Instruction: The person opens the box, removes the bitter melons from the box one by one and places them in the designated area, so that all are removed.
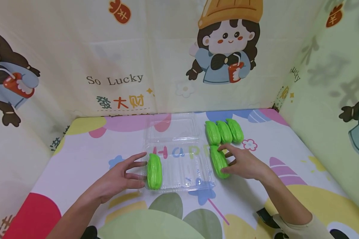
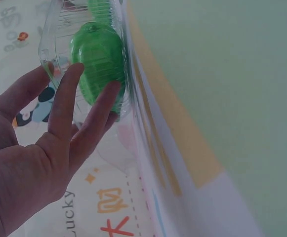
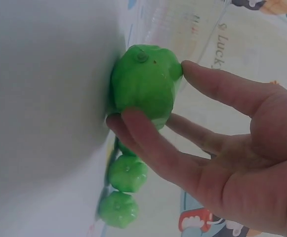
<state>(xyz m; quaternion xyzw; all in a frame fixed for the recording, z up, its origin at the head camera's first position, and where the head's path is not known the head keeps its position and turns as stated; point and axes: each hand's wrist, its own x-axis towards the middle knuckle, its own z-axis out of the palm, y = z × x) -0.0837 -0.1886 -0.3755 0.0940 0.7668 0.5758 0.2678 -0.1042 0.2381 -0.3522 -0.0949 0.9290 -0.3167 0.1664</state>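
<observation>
A clear plastic clamshell box (image 1: 182,172) lies on the table with its lid (image 1: 172,129) folded back. One green ribbed toy gourd (image 1: 154,171) sits lengthwise along its left side. My left hand (image 1: 124,177) has its fingers spread against the box's left wall, beside that gourd; the left wrist view shows the fingertips at the clear plastic. To the right of the box, my right hand (image 1: 245,162) holds another green toy gourd (image 1: 218,162) between thumb and fingers. In the right wrist view, that gourd (image 3: 145,84) shows its end toward the camera, low by the table.
Behind the right hand, three more green gourds (image 1: 224,132) lie side by side on the table, right of the lid. A colourful printed cloth (image 1: 86,159) covers the table. Printed curtains (image 1: 164,59) hang behind and at both sides.
</observation>
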